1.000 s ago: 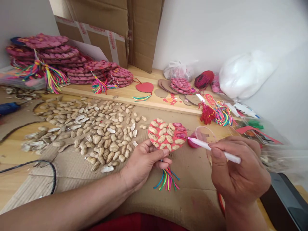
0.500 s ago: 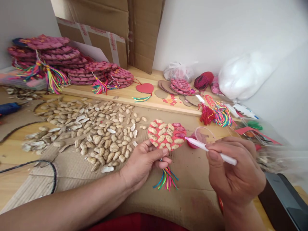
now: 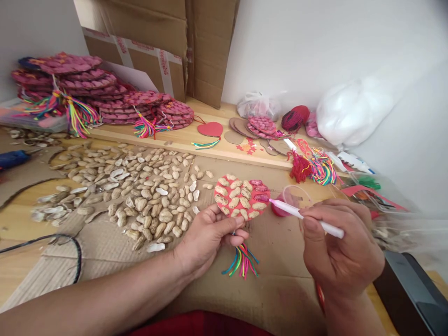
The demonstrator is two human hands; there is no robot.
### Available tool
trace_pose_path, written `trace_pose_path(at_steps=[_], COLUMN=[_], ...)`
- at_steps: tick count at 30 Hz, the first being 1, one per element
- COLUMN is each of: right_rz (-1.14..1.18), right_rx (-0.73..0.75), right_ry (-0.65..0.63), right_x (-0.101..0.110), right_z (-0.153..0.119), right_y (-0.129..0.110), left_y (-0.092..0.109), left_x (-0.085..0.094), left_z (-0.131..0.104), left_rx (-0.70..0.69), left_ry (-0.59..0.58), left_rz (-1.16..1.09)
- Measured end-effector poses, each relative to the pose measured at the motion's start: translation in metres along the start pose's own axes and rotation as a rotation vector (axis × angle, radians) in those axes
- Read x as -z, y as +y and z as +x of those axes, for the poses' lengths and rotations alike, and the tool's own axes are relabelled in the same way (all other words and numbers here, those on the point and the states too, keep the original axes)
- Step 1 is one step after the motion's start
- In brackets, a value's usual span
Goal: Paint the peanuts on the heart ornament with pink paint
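My left hand (image 3: 213,231) pinches the lower edge of a red heart-shaped card (image 3: 229,190) covered with glued peanut shells. Several shells at its upper right are painted pink; the others are bare tan. A multicoloured thread tassel (image 3: 241,261) hangs below the card. Between thumb and fingers, my right hand (image 3: 339,247) holds a white paintbrush (image 3: 308,218). Its pink tip meets the card's right edge, at a pink shell. Just behind the brush stands a small pot of pink paint (image 3: 280,207), with its clear lid raised and partly hidden by the brush.
Loose peanut shells (image 3: 147,200) spread over the cardboard (image 3: 182,280) at left. Stacks of pink shell discs (image 3: 80,77) stand at the back left. A plain red heart (image 3: 210,129), yarn ball (image 3: 296,117) and white bag (image 3: 353,112) sit behind. A blue-handled tool (image 3: 14,158) lies far left.
Almost nothing differs. The brush tip stays at the card's right edge, and both hands keep their hold; the view shifts very slightly.
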State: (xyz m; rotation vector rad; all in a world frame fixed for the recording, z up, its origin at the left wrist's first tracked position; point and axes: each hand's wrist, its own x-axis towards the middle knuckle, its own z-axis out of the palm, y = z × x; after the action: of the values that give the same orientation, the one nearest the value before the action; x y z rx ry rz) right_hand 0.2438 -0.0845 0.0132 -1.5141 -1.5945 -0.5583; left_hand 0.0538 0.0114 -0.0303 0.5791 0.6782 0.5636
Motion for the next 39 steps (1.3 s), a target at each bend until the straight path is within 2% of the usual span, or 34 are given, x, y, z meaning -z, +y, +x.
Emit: trace_pose_path(at_steps=[10,16,26,39], right_rz=[0.055,0.095,0.121,0.163], right_rx=[-0.063,-0.111,-0.199,-0.214], right_ry=[0.022,0.110,0.169,0.167], right_x=[0.0010,0.0000,-0.0006,0.0008], right_z=[-0.0002,0.0008,0.0029,0.0028], right_y=[0.0006,-0.0014,-0.0036,-0.0026], left_y=[-0.0011,-0.0009,-0.0042,-0.0056], left_x=[-0.0014,-0.0016,-0.0004,0.0005], left_z=[-0.0005,-0.0007,-0.0011,0.0001], left_rx=[-0.022,-0.021,-0.043,-0.047], left_ry=[0.009,0.010,-0.002,-0.005], left_rz=[0.045,0.067,0.078,0.085])
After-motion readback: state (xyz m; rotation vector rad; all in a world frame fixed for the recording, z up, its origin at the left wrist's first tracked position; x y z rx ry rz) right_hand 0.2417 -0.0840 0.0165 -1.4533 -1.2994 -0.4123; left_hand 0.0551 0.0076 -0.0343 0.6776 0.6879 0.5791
